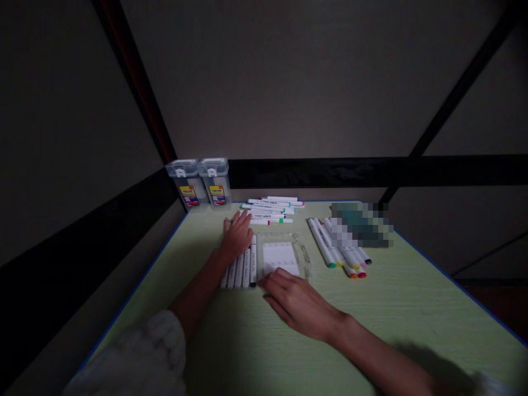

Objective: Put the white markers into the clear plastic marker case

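Note:
A row of several white markers lies side by side in one half of a clear plastic case. The case's other half, a transparent lid with a white card in it, lies unfolded to the right. My left hand rests over the top end of the row with its fingers stretched out, hiding part of the markers. At the near edge of the case is my right hand, its fingers loosely extended and its fingertips close to the rightmost marker's black end. Nothing shows in either hand.
Behind the case lies a loose pile of thin white markers. More thick markers with coloured ends lie to the right, beside a blurred dark green item. Two clear lidded boxes stand at the table's back left corner, near the wall.

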{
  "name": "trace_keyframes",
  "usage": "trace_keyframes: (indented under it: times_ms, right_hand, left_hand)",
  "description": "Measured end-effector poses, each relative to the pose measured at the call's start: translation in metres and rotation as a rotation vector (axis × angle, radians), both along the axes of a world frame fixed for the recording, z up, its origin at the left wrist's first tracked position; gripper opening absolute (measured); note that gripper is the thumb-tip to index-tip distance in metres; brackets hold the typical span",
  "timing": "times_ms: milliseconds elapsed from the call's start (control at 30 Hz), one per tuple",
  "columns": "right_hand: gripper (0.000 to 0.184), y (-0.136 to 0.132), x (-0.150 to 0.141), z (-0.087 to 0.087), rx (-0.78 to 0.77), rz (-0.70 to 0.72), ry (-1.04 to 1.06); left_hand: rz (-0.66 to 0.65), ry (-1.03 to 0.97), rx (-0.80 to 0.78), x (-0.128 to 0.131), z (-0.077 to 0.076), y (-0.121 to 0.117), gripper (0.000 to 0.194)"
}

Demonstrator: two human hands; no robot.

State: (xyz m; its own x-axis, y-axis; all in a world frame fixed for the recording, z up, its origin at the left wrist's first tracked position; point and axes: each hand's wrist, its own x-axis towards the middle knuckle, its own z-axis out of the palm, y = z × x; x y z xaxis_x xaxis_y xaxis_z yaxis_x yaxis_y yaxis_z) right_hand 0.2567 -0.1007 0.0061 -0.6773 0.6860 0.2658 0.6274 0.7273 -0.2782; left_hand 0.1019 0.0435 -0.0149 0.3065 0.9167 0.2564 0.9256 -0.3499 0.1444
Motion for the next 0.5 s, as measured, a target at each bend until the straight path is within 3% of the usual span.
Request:
trace_keyframes:
  times_ms: [500]
  right_hand:
    - [0.019,0.0003,-0.0003,0.0001,0.014,0.014,-0.012]
  left_hand:
    - [-0.057,-0.068,0.046,-0.0002,0.0030,-0.0014,0.033]
